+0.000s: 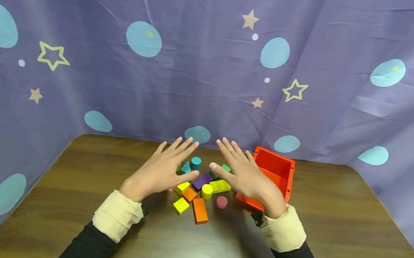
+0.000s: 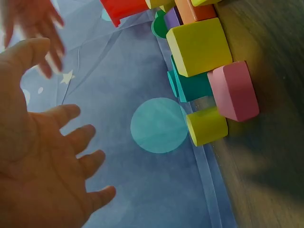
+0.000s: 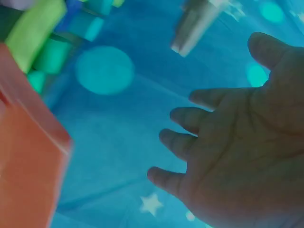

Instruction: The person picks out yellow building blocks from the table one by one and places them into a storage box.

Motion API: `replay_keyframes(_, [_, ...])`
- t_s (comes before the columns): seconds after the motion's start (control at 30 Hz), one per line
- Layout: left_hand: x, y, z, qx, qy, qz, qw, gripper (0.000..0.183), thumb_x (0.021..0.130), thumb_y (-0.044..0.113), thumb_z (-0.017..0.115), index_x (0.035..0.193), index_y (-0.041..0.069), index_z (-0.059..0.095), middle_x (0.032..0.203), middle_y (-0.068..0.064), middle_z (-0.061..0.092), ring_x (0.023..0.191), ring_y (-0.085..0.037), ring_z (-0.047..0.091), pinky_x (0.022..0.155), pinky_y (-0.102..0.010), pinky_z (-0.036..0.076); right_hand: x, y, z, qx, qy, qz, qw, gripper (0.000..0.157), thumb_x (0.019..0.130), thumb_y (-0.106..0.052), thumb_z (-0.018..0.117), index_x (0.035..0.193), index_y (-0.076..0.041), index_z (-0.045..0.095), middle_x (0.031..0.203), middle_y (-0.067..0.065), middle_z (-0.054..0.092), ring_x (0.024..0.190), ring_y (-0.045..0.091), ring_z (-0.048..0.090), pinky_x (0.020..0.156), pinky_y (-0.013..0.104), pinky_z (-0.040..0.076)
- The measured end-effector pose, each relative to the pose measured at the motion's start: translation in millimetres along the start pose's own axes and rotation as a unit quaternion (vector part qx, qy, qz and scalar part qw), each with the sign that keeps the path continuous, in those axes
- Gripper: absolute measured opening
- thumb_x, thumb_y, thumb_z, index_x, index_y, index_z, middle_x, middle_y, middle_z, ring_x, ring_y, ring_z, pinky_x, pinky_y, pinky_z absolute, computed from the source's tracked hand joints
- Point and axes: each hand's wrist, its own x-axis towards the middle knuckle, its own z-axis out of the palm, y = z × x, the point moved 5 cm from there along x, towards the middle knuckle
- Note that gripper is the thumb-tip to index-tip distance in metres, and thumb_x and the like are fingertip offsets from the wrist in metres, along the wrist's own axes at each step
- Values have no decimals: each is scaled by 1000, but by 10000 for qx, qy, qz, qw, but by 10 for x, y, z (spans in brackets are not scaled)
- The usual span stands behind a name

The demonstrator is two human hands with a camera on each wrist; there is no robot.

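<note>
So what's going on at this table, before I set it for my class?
A person is holding out both hands, left and right, over the table, with fingers extended and nothing gripped. A loose cluster of coloured blocks lies in front of them. The red bin sits beside the blocks on the person's right, partly hidden by the right hand; no blocks show in the part of it that's visible.

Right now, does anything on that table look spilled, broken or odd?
Nothing looks broken. The colored blocks lie jumbled beside the red bin, not neatly arranged, so they might seem spilled; the pictures can't confirm that.
</note>
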Motion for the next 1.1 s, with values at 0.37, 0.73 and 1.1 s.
replay_keyframes(0.37, [3,65,-31,-201,518,449,9974,82,96,60,58,163,26,24,169,-3,25,157,-30,21,125,-63,9,-259,264,-648,1522,753,56,9855,52,106,-37,52,152,-13,46,153,9,51,138,31,51,114,53,42])
replay_keyframes(0.73, [46,361,-48,-246,1311,1564,9786,74,88,50,74,149,14,52,141,-4,64,129,-23,60,116,-50,36,-420,942,-995,1695,1535,1376,9637,34,101,-17,62,124,8,65,98,17,75,78,6,69,70,21,57])
replay_keyframes(1.1, [49,523,210,-78,1204,1998,9724,61,82,45,82,130,10,68,118,-3,74,109,-20,68,105,-45,47,-631,1497,-898,2155,887,2362,9434,39,99,-8,62,123,22,58,83,5,74,69,6,70,67,23,60])
